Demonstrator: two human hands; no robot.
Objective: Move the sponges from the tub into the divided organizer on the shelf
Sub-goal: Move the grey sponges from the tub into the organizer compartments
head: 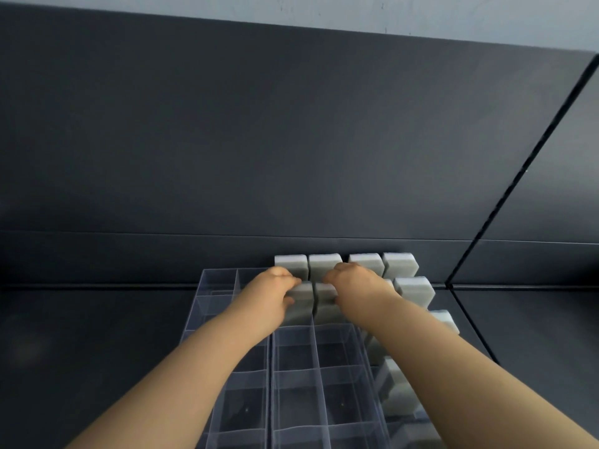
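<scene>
A clear plastic divided organizer (293,377) lies on the dark shelf, its cells running away from me. Several grey sponges stand upright in its far row (324,264) and down its right column (416,290). My left hand (269,296) grips a grey sponge (301,303) standing in a second-row cell. Right beside it, my right hand (356,283) grips another grey sponge (325,299) in the adjoining cell. The two sponges touch side by side. The tub is not in view.
The dark back wall (291,140) rises right behind the organizer's far row. A dark side panel (557,196) closes the shelf on the right. Bare dark shelf surface (97,319) lies to the left of the organizer.
</scene>
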